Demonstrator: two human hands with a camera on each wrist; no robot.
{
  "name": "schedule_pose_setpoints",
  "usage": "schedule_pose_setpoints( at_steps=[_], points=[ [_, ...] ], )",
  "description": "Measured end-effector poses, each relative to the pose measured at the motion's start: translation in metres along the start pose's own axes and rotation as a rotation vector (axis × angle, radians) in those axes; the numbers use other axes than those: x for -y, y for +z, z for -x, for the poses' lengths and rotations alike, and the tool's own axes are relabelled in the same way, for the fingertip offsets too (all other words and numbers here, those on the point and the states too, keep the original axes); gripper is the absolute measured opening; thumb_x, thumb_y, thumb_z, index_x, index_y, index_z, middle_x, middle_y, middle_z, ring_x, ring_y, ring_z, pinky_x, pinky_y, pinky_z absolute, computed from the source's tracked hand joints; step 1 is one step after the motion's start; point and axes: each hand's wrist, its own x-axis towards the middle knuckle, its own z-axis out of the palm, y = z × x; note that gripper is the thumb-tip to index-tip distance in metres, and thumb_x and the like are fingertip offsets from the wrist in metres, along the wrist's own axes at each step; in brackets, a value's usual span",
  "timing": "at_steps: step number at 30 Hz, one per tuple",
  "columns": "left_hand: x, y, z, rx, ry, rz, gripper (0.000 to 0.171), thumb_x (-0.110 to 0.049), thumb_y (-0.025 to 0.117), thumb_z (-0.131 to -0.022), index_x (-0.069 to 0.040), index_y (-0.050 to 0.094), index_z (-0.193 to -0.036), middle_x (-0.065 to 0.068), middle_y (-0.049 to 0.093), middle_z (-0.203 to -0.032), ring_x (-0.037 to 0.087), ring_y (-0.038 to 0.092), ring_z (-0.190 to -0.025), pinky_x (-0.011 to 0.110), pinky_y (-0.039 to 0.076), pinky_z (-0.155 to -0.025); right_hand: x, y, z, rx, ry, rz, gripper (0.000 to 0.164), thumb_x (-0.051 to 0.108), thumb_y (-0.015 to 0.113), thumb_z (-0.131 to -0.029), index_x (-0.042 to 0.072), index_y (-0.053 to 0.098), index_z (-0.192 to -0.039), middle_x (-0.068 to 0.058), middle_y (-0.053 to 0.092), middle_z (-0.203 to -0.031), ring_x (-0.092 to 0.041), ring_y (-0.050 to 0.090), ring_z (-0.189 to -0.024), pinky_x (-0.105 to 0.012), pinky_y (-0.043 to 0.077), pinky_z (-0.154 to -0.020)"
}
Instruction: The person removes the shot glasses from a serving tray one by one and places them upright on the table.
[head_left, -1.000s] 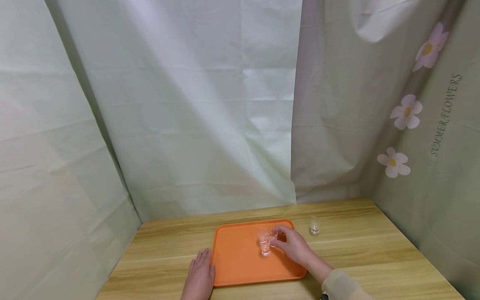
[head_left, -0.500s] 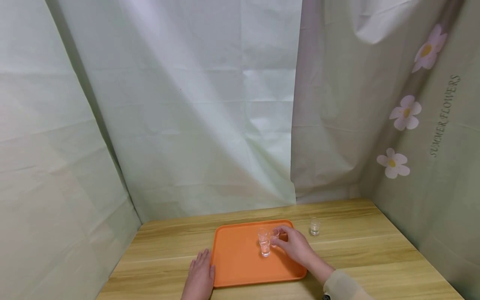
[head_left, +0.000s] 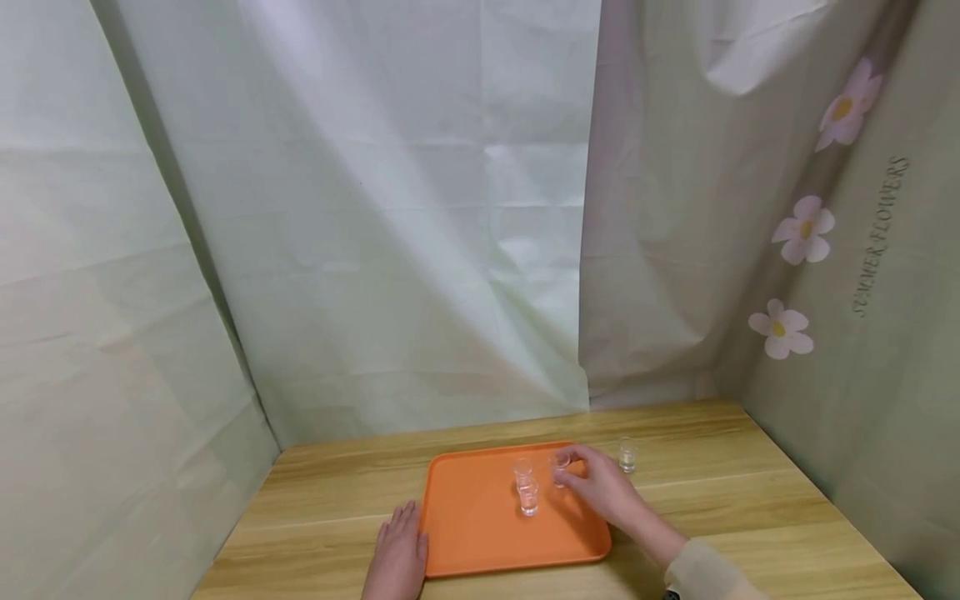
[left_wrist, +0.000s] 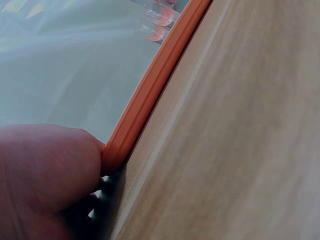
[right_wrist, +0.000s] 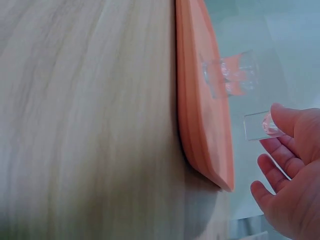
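My right hand (head_left: pixel 600 490) pinches a small clear shot glass (right_wrist: pixel 256 127) between thumb and fingers, over the right part of an orange tray (head_left: pixel 474 542). In the right wrist view its base is raised above the tray's rim. Two more shot glasses stand on the tray, just left of the held one: a back glass (head_left: pixel 522 472) and a front glass (head_left: pixel 528 502), overlapping in the head view. My left hand (head_left: pixel 396 557) lies flat on the table by the tray's left side, its thumb against the edge.
Another shot glass (head_left: pixel 627 457) stands on the wooden table (head_left: pixel 720 500), to the right of the tray and behind my right hand. A pale curtain (head_left: pixel 420 250) closes off the back, and sheets hang on both sides, the right one printed with flowers (head_left: pixel 780 329).
The right hand has moved the pinched shot glass a little right and up, away from the two glasses on the tray. The left hand and the tray keep their places.
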Motion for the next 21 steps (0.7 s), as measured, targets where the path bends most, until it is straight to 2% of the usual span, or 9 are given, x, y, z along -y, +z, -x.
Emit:
schedule_pose_setpoints(
  at_steps=[3, 5, 12, 15, 21],
  points=[
    [0.000, 0.000, 0.001, -0.010, 0.012, -0.005, 0.041, -0.005, 0.063, -0.107, 0.016, 0.061, -0.141, 0.037, 0.061, -0.146, 0.060, 0.052, -0.140, 0.076, 0.036, -0.117, 0.000, -0.006, 0.001, -0.008, 0.007, 0.020, 0.017, 0.022, 0.087, -0.097, 0.018, 0.079, -0.112, 0.007, 0.076, -0.109, -0.025, 0.071, -0.106, -0.043, 0.057, -0.088],
    [-0.001, 0.002, 0.002, -0.031, 0.012, -0.007, 0.040, -0.005, 0.066, -0.105, 0.015, 0.063, -0.140, 0.035, 0.063, -0.145, 0.059, 0.054, -0.138, 0.075, 0.039, -0.115, 0.000, -0.010, 0.002, -0.015, 0.013, 0.029, 0.017, 0.022, 0.087, -0.098, 0.019, 0.079, -0.111, 0.007, 0.076, -0.109, -0.027, 0.072, -0.108, -0.044, 0.057, -0.089],
    [-0.017, -0.019, 0.001, 0.080, -0.018, -0.020, 0.045, -0.002, 0.069, -0.101, 0.019, 0.060, -0.141, 0.040, 0.059, -0.147, 0.061, 0.051, -0.141, 0.076, 0.037, -0.118, -0.002, -0.027, 0.004, -0.022, 0.041, 0.021, 0.021, 0.023, 0.086, -0.099, 0.019, 0.080, -0.119, 0.006, 0.076, -0.114, -0.026, 0.070, -0.118, -0.050, 0.057, -0.099],
    [-0.020, -0.022, 0.000, 0.105, -0.033, -0.031, 0.045, -0.002, 0.069, -0.102, 0.019, 0.060, -0.141, 0.039, 0.059, -0.148, 0.060, 0.051, -0.142, 0.075, 0.037, -0.119, -0.005, -0.035, 0.006, -0.023, 0.045, 0.033, 0.025, 0.024, 0.085, -0.100, 0.018, 0.080, -0.123, 0.006, 0.075, -0.115, -0.025, 0.069, -0.119, -0.051, 0.056, -0.101],
    [-0.017, -0.018, 0.000, 0.056, -0.017, -0.017, 0.043, -0.001, 0.069, -0.101, 0.018, 0.062, -0.139, 0.039, 0.060, -0.145, 0.062, 0.053, -0.138, 0.076, 0.038, -0.116, -0.011, -0.050, 0.013, -0.029, 0.035, 0.048, 0.028, 0.027, 0.084, -0.101, 0.014, 0.079, -0.125, 0.003, 0.075, -0.118, -0.028, 0.069, -0.119, -0.055, 0.056, -0.104]
  ],
)
